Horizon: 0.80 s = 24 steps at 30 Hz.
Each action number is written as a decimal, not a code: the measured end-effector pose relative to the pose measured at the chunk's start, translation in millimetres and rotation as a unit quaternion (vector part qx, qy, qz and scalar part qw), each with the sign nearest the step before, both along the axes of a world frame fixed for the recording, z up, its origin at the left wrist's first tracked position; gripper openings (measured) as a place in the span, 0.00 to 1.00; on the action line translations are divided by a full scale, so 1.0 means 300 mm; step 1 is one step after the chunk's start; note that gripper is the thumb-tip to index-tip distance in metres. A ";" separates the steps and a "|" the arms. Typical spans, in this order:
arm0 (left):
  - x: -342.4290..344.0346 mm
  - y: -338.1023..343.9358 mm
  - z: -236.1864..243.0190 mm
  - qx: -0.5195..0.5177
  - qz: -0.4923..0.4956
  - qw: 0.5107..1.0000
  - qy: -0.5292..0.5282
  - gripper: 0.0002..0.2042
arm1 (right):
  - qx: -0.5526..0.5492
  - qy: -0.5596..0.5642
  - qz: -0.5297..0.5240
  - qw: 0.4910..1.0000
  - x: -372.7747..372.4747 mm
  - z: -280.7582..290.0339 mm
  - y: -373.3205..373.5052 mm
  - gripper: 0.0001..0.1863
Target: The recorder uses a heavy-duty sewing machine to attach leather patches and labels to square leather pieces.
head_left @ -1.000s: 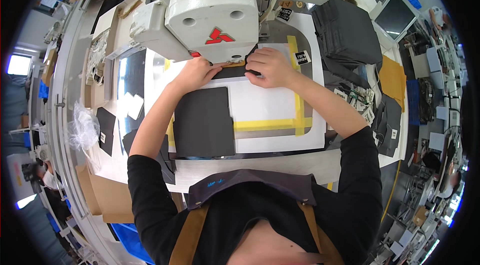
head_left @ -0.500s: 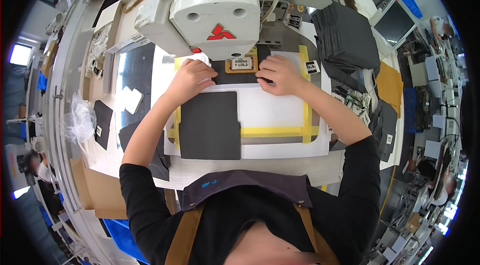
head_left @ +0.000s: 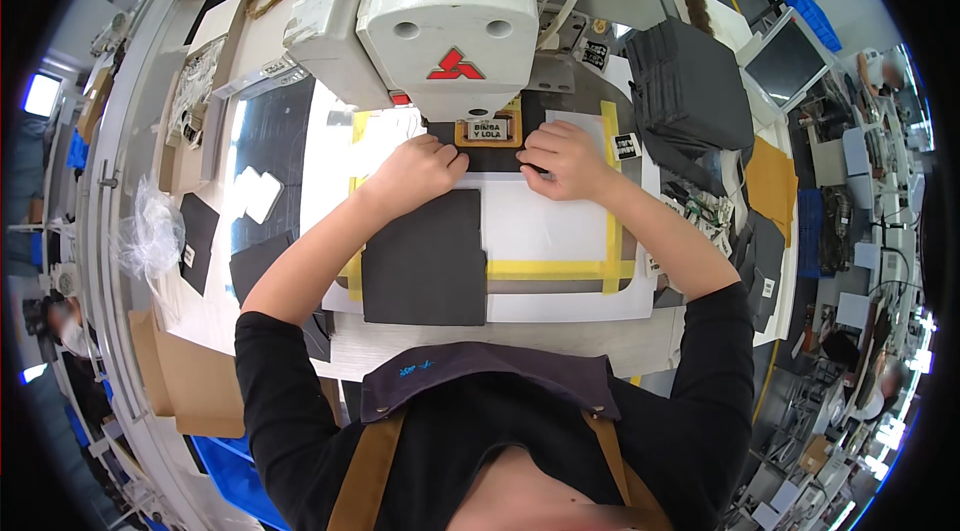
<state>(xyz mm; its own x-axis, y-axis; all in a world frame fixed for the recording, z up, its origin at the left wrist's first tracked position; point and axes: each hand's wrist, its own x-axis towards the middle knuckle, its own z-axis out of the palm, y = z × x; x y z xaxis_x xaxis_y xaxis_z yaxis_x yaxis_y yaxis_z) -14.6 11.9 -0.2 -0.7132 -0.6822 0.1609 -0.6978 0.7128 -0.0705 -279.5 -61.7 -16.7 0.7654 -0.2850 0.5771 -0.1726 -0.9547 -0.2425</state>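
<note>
Under the white sewing machine head [head_left: 455, 26] lies a black fabric panel [head_left: 508, 160]. On it sits an orange frame [head_left: 489, 143] around a small pale label [head_left: 489, 130]. My left hand [head_left: 415, 174] is at the panel's left part, fingers curled and closed at its near edge. Opposite, my right hand [head_left: 565, 161] has its thumb and fingers bent together on the panel's right part, just right of the frame. The fingertips are partly hidden. Nearer to me, a second black panel [head_left: 424, 266] rests flat on a white sheet [head_left: 550, 223] edged with yellow tape [head_left: 560, 270].
At the right stands a stack of black panels [head_left: 688, 81], with a loose patch [head_left: 626, 146] beside it. Farther right is a monitor [head_left: 788, 53]. A cardboard tray [head_left: 222, 96] and a clear plastic bag [head_left: 150, 231] are at the left.
My left hand has moved right along the black panel, closer to the frame, its fingers more curled. My right hand stays near the frame. The whole view has shifted slightly.
</note>
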 end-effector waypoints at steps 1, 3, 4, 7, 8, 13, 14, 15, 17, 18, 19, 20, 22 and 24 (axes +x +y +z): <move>0.000 0.000 -0.009 -0.019 -0.001 1.000 0.017 0.09 | 0.001 0.007 0.001 1.000 -0.001 0.001 -0.002 0.06; 0.003 -0.004 -0.028 -0.039 -0.002 0.999 0.034 0.08 | 0.000 0.015 0.001 1.000 -0.005 -0.004 -0.004 0.07; 0.009 -0.015 -0.029 -0.016 0.027 0.994 0.109 0.07 | -0.021 0.005 0.005 1.000 -0.003 -0.005 -0.009 0.08; 0.022 -0.019 -0.026 0.028 0.071 0.972 0.222 0.06 | -0.069 0.012 -0.004 0.998 -0.022 0.011 -0.012 0.13; 0.023 -0.016 -0.022 0.051 0.087 0.960 0.261 0.05 | -0.093 0.029 -0.019 0.995 -0.029 0.020 -0.007 0.16; 0.017 -0.007 -0.024 0.025 0.073 0.959 0.273 0.05 | -0.127 0.069 -0.080 0.986 -0.030 0.021 0.035 0.21; 0.015 -0.005 -0.028 0.017 0.073 0.959 0.274 0.05 | -0.137 0.074 -0.103 0.982 -0.025 0.011 0.043 0.22; 0.014 -0.005 -0.031 0.016 0.073 0.959 0.274 0.05 | -0.137 0.074 -0.103 0.982 -0.021 0.003 0.048 0.22; 0.013 -0.004 -0.035 0.015 0.081 0.957 0.280 0.05 | -0.179 0.066 -0.120 0.974 -0.010 -0.007 0.060 0.20; 0.010 -0.002 -0.036 0.015 0.081 0.957 0.280 0.05 | -0.179 0.066 -0.120 0.974 -0.007 -0.006 0.069 0.20; 0.006 0.000 -0.036 0.017 0.094 0.954 0.284 0.05 | -0.177 0.074 -0.134 0.972 -0.001 0.001 0.080 0.19; 0.003 0.003 -0.036 0.018 0.106 0.951 0.289 0.05 | -0.175 0.081 -0.148 0.970 0.007 0.005 0.087 0.18; 0.000 0.008 -0.035 0.013 0.106 0.950 0.294 0.05 | -0.184 0.097 -0.155 0.966 0.024 0.005 0.094 0.17; -0.006 0.013 -0.034 0.007 0.106 0.948 0.300 0.05 | -0.193 0.114 -0.163 0.961 0.028 0.001 0.094 0.16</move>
<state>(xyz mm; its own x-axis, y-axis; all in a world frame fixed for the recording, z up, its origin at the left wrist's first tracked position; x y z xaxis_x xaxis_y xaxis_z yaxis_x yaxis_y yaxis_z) -16.3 15.9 -10.5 -0.3436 -0.8049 0.4839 -0.7371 0.5504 0.3921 -271.1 -33.4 -16.2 0.7908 -0.3287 0.5163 -0.4838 -0.8525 0.1982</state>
